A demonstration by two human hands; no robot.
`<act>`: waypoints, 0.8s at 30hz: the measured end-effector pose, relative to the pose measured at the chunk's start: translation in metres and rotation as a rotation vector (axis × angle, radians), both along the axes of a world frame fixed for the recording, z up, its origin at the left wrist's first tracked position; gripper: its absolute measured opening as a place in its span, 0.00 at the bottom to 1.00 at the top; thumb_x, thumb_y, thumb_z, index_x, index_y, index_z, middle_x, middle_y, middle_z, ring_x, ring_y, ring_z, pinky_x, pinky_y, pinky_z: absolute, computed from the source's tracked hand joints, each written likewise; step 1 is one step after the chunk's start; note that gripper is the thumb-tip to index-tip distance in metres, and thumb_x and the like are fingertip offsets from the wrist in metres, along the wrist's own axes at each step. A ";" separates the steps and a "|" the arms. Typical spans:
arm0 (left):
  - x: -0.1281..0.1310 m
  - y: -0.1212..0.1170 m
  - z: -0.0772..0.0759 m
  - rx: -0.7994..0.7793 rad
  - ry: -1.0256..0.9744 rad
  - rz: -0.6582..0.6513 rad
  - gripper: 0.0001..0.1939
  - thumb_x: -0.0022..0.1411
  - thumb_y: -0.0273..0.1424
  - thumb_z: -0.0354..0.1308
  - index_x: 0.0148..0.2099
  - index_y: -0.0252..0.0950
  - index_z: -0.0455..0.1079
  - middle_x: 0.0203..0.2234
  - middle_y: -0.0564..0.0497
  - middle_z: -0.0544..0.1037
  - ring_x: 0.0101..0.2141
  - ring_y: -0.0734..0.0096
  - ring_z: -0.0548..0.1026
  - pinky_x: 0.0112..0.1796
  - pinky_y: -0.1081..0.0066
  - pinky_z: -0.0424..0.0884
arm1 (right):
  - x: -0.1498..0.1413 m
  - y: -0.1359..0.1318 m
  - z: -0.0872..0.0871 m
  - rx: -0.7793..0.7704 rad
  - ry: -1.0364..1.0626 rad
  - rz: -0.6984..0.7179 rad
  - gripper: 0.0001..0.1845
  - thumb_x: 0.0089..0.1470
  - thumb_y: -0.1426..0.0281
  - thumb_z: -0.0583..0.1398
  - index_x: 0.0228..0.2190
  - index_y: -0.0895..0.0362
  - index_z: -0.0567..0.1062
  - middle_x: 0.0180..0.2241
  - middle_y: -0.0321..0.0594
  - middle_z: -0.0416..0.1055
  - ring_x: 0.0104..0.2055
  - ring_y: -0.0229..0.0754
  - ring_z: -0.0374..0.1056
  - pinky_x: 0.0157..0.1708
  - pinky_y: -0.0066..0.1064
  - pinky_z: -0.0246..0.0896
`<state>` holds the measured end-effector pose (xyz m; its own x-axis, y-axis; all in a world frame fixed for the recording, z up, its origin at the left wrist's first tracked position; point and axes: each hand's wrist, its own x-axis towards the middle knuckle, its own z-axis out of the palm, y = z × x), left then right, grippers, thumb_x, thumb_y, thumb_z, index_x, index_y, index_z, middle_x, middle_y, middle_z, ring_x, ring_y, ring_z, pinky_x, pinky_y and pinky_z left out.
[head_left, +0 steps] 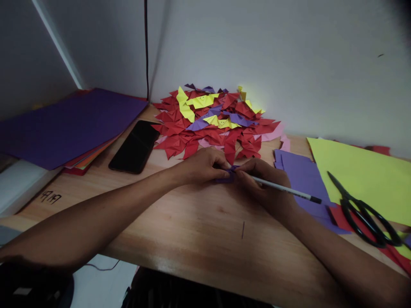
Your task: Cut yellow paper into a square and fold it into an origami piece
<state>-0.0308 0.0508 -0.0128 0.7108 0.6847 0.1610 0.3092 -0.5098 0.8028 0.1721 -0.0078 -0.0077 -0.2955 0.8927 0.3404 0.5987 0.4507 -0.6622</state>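
Near the middle of the wooden table, my left hand [207,166] pinches a small folded purple paper [224,177] between thumb and fingers. My right hand [265,179] is closed around a white pen [285,189], whose dark end points back to the right. The pen's front end meets the purple paper, though my fingers partly hide the contact. Just beyond my hands lies a heap of folded paper bats [208,137], mostly red with some yellow, purple and pink; a few yellow ones carry small drawn faces.
Left of the heap rests a black phone [135,147] beside stacked coloured sheets [73,124]. To the right are purple paper pieces [302,175], a large yellow sheet [369,179] and black-handled scissors [362,211]. A wall [272,64] stands behind the table [192,231].
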 end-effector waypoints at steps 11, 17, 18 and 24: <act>0.000 -0.001 0.000 -0.004 -0.005 -0.003 0.07 0.56 0.32 0.62 0.30 0.33 0.76 0.30 0.49 0.78 0.34 0.70 0.74 0.38 0.71 0.66 | 0.000 0.000 0.001 -0.024 0.011 -0.001 0.03 0.56 0.69 0.60 0.31 0.54 0.73 0.26 0.35 0.73 0.22 0.33 0.65 0.20 0.24 0.56; 0.002 -0.004 0.005 0.010 0.041 0.029 0.06 0.55 0.30 0.61 0.31 0.33 0.76 0.31 0.48 0.79 0.36 0.69 0.74 0.39 0.71 0.66 | 0.002 0.001 -0.001 -0.020 0.035 -0.063 0.03 0.56 0.69 0.60 0.30 0.53 0.71 0.24 0.34 0.74 0.22 0.35 0.66 0.20 0.25 0.58; 0.002 -0.004 0.006 0.012 0.049 0.036 0.05 0.55 0.30 0.61 0.31 0.33 0.76 0.31 0.49 0.79 0.36 0.69 0.74 0.40 0.71 0.66 | 0.002 0.001 -0.002 -0.019 0.036 -0.063 0.04 0.56 0.68 0.60 0.29 0.53 0.71 0.24 0.34 0.74 0.22 0.35 0.65 0.20 0.25 0.57; 0.002 -0.006 0.008 0.034 0.055 0.049 0.04 0.53 0.27 0.61 0.31 0.34 0.76 0.31 0.50 0.79 0.35 0.70 0.74 0.40 0.71 0.67 | 0.001 0.000 -0.001 -0.023 0.043 -0.054 0.05 0.56 0.68 0.60 0.28 0.54 0.71 0.24 0.34 0.72 0.22 0.34 0.63 0.20 0.24 0.57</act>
<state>-0.0289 0.0452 -0.0050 0.6852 0.7135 0.1464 0.3775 -0.5198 0.7663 0.1728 -0.0076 -0.0088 -0.2324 0.9147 0.3306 0.5928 0.4026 -0.6975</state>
